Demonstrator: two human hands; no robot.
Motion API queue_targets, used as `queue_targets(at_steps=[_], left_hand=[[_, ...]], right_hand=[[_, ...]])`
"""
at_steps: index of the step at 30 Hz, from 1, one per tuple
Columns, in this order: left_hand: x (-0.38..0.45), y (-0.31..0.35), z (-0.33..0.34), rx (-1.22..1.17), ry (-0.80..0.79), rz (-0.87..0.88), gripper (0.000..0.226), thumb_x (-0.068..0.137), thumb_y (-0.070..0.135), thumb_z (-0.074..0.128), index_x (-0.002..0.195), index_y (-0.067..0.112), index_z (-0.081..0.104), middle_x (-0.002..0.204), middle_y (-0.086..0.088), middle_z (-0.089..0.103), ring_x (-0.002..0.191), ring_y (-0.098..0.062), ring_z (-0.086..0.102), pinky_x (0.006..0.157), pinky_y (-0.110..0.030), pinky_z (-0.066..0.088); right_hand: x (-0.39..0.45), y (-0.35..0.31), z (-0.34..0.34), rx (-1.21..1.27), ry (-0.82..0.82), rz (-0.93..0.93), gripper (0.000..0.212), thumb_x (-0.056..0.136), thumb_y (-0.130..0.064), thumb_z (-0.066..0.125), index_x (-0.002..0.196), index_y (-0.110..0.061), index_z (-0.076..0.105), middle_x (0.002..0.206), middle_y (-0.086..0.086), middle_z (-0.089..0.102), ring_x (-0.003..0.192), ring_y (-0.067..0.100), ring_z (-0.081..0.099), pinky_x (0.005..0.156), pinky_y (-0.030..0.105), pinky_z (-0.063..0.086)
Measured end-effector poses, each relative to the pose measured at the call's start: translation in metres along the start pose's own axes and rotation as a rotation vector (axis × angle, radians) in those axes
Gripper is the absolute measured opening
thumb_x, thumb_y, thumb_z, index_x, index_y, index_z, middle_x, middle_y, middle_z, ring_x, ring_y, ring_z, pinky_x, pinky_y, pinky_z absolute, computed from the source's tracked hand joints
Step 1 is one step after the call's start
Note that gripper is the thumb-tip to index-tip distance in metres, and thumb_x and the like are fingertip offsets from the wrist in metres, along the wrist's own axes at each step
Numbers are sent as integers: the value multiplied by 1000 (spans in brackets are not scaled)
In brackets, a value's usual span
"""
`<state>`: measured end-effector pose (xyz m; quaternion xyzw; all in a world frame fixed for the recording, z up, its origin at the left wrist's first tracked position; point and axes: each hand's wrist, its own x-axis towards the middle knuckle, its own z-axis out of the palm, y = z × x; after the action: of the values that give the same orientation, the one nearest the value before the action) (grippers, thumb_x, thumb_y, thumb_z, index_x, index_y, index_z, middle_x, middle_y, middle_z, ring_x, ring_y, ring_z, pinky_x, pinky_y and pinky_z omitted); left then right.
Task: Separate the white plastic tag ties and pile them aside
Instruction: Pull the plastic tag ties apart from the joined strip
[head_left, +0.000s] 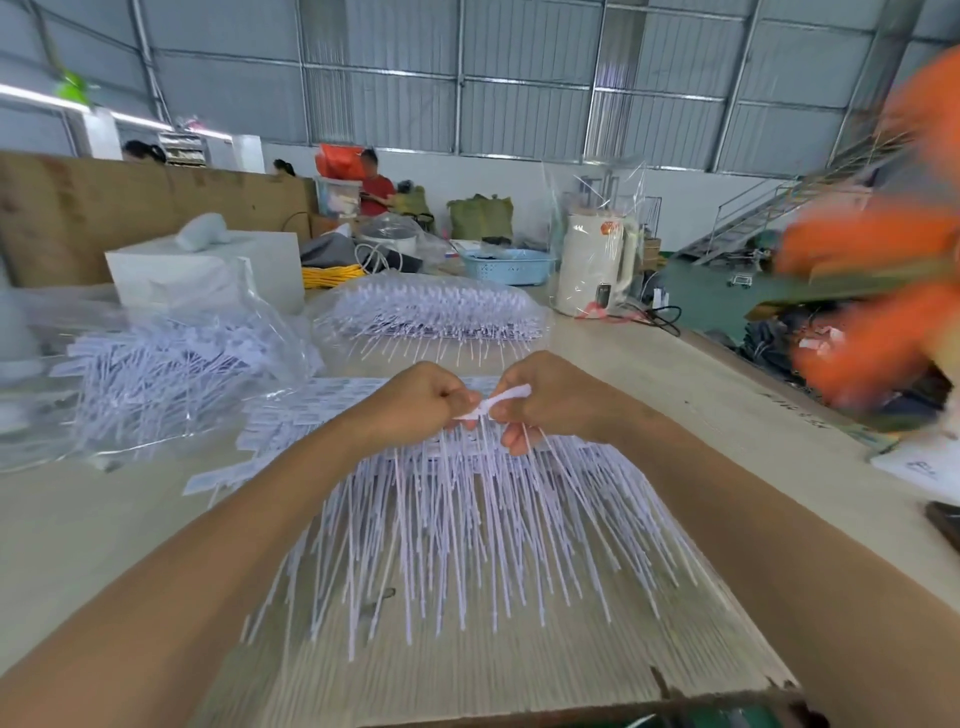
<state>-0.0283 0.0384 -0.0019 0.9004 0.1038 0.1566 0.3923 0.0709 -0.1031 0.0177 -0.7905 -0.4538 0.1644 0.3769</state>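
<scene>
Over the table (649, 358), the left hand (415, 400) and right hand (550, 400) are each pinching a joined strip of white tag ties (498, 402), apparently twisting it apart above the fanned bundle (467, 519).

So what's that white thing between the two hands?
In the head view, a twisted white tag tie bridges the gap; the left hand and right hand each pinch one end, above the fanned bunch of ties.

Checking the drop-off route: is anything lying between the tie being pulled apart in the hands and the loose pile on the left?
Yes. Both the left hand and right hand pinch a tag tie. Between it and the loose pile lie flat sheets of joined tags on the table, low enough to carry over.
</scene>
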Motion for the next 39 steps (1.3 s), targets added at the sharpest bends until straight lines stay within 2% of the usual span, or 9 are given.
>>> queue_targets(at_steps=[7,10,13,19,22,28,31,33,39], left_hand=[[5,1,-10,-163,92,-151,21,94,23,56,79,11,65,55,12,60,53,0,53,52,-16,36],[-3,-15,-21,-133,158,-209,21,94,24,55,84,9,66,67,5,60,60,-3,54,56,-18,40],[-3,-5,-12,-84,48,-138,25,97,23,50,87,8,65,72,4,59,68,-9,55,61,-20,42],[4,22,4,5,-158,-80,24,89,-5,48,89,9,67,70,-4,56,65,-17,44,62,-24,33],[0,22,3,110,-183,4,20,87,-2,54,80,15,60,70,-3,54,64,-17,46,62,-28,33],[-6,11,-7,-64,-53,-31,35,84,5,66,114,15,50,92,0,59,70,-17,57,75,-36,47],[-11,7,-16,-20,-99,-69,7,89,20,64,89,15,69,78,-2,67,72,-15,56,72,-31,42],[-11,8,-16,-18,-112,-56,21,92,23,59,74,17,69,72,-4,69,67,-11,56,68,-26,40],[-7,10,-7,-58,-90,-57,20,97,22,50,80,13,55,62,-1,63,60,-20,56,61,-29,44]], right_hand=[[-10,2,10,-390,500,-317,6,82,3,61,79,-2,63,72,4,56,66,18,52,56,23,35],[-17,2,-29,50,730,-213,8,85,-2,63,92,-3,64,74,7,63,57,11,61,54,15,50],[-25,-5,-63,592,586,-61,4,88,-2,60,90,2,60,69,12,58,45,10,59,51,26,56],[-23,-11,-26,157,106,36,9,88,-3,60,80,-5,63,82,13,63,71,18,64,58,31,59],[-13,-14,-11,48,72,5,7,89,-5,60,83,-2,63,85,15,62,74,23,62,69,40,59],[-8,-13,0,128,114,-44,6,88,2,58,84,0,61,70,16,62,52,18,61,57,32,52],[-12,-12,-4,191,151,-74,6,88,4,57,85,1,60,75,23,61,56,25,57,55,30,50],[-13,-12,-5,196,144,-93,9,88,5,57,84,-2,59,72,17,60,51,19,57,51,26,51],[-13,-10,-13,190,75,-69,8,88,5,56,93,-2,56,69,13,58,49,12,58,52,22,55]])
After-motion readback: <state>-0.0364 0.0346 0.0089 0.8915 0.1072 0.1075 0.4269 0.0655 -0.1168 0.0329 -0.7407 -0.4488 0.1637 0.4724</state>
